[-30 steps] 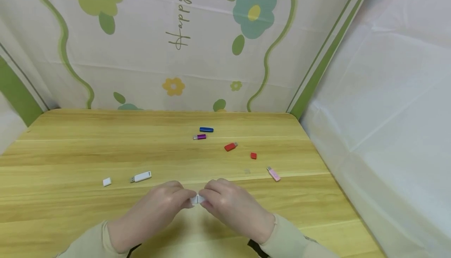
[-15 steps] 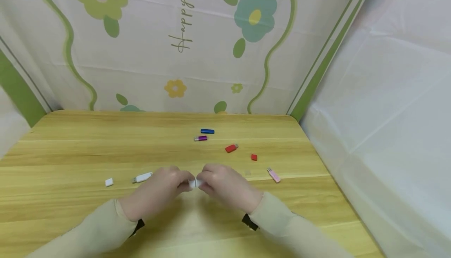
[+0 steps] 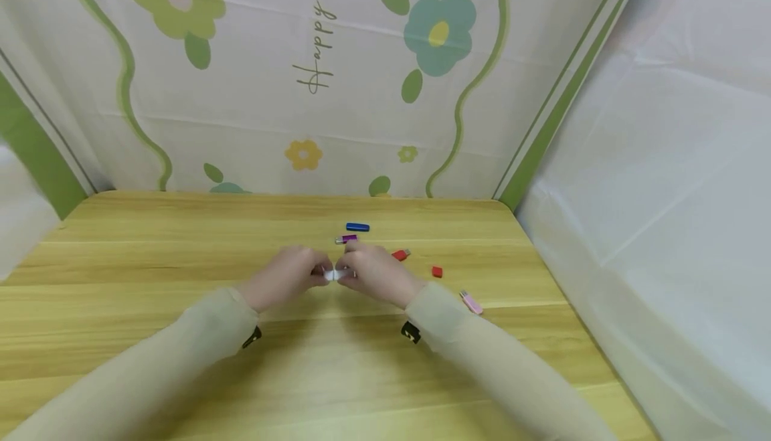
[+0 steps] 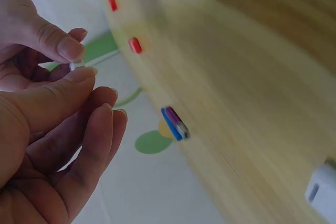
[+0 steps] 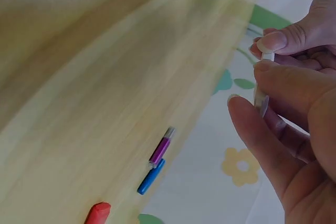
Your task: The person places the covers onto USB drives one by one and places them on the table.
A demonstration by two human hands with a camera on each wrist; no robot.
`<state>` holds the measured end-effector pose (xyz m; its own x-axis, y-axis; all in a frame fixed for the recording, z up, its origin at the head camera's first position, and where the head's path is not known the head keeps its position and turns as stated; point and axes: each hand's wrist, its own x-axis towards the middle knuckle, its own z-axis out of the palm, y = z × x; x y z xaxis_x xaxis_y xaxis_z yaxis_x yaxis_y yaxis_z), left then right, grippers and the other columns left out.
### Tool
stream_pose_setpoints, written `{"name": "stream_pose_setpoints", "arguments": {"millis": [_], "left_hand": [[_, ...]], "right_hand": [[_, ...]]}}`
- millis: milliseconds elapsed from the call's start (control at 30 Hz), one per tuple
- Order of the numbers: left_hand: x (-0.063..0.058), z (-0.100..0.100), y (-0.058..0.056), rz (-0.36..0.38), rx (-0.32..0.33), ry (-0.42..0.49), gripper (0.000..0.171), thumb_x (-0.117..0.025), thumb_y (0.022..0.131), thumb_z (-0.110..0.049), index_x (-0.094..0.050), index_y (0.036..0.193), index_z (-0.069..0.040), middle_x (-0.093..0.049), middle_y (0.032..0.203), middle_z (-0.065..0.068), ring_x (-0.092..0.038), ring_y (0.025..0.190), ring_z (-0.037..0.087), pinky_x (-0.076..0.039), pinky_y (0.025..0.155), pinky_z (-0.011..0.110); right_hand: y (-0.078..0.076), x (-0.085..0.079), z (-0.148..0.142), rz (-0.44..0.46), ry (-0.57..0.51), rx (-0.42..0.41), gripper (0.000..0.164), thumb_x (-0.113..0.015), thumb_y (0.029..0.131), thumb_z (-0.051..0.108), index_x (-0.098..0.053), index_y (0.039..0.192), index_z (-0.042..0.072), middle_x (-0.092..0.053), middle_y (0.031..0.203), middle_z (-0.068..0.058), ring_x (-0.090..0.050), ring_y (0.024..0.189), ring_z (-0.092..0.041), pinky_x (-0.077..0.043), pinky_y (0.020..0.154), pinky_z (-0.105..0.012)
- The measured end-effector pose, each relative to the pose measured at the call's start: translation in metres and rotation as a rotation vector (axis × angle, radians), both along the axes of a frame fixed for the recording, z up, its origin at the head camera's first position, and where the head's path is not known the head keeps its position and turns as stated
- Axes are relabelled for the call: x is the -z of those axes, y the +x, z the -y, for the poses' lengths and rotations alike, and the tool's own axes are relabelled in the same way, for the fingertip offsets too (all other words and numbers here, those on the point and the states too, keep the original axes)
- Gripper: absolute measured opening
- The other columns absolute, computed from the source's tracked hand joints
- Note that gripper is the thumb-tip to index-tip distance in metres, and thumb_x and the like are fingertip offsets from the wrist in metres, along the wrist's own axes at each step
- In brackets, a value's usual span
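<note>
Fingers of both hands pinch one small white USB stick (image 3: 333, 274) above the table, with a thin seam crossing its middle. My left hand (image 3: 288, 274) grips the end on the left. The other end is in my right hand (image 3: 378, 272), where the right wrist view shows a longer part of the stick (image 5: 260, 98) between thumb and fingers. Fingertips hide much of it. Just behind the right hand are a purple USB stick (image 3: 349, 238) with its plug bare and a red USB stick (image 3: 401, 254), partly covered.
A blue stick (image 3: 358, 227) lies behind the purple one. To the right are a red cap (image 3: 437, 272) and a pink USB stick (image 3: 471, 302). Another white stick (image 4: 321, 190) shows in the left wrist view. A printed curtain (image 3: 253, 106) hangs behind the table (image 3: 150, 247).
Both hands have moved forward over the table, still gripping the white USB stick between them. The left arm now covers the loose white stick and white cap in the head view.
</note>
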<state>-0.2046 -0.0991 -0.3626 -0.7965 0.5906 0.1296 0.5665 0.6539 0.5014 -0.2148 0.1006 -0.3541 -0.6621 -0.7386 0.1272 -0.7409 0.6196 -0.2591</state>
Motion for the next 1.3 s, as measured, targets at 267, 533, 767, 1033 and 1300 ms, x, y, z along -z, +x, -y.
{"name": "stream_pose_setpoints", "arguments": {"millis": [267,533,767,1033,1300], "left_hand": [[0.007,0.003,-0.046,0.048,-0.048,-0.063,0.004,-0.077,0.085,-0.003,-0.074,0.088,-0.004,-0.07,0.085,0.001,-0.066,0.08,0.016,-0.056,0.072,0.033],[0.016,0.007,-0.077,0.038,-0.045,-0.11,0.004,-0.077,0.083,-0.004,-0.075,0.085,-0.003,-0.07,0.083,0.001,-0.064,0.079,0.017,-0.054,0.075,0.035],[0.023,0.009,-0.092,0.095,-0.064,-0.127,0.007,-0.081,0.081,-0.007,-0.074,0.078,-0.006,-0.068,0.079,0.0,-0.062,0.076,0.018,-0.053,0.075,0.035],[0.024,0.012,-0.099,0.181,-0.101,-0.157,0.008,-0.082,0.079,-0.003,-0.074,0.081,-0.004,-0.068,0.081,0.001,-0.06,0.077,0.019,-0.052,0.074,0.035],[0.022,0.014,-0.099,0.155,-0.099,-0.166,0.009,-0.084,0.077,-0.003,-0.076,0.081,-0.002,-0.07,0.078,0.002,-0.061,0.075,0.018,-0.054,0.073,0.034]], "right_hand": [[-0.044,0.011,0.012,0.037,0.029,0.027,0.013,-0.073,0.091,0.013,-0.076,0.102,0.006,-0.063,0.093,-0.002,-0.058,0.084,-0.011,-0.048,0.071,-0.015],[-0.076,0.026,0.024,0.1,0.068,0.08,0.01,-0.074,0.09,0.01,-0.077,0.1,0.008,-0.071,0.094,-0.001,-0.062,0.084,-0.009,-0.05,0.075,-0.018],[-0.091,0.034,0.029,0.114,0.103,0.092,0.012,-0.074,0.091,0.017,-0.078,0.1,0.01,-0.073,0.095,0.001,-0.064,0.085,-0.009,-0.051,0.079,-0.021],[-0.092,0.035,0.04,0.146,0.154,0.113,0.014,-0.073,0.092,0.02,-0.078,0.1,0.01,-0.072,0.096,0.002,-0.063,0.083,-0.009,-0.051,0.076,-0.021],[-0.089,0.036,0.046,0.151,0.142,0.164,0.011,-0.074,0.091,0.019,-0.078,0.097,0.011,-0.072,0.092,0.002,-0.061,0.08,-0.009,-0.05,0.074,-0.022]]}}
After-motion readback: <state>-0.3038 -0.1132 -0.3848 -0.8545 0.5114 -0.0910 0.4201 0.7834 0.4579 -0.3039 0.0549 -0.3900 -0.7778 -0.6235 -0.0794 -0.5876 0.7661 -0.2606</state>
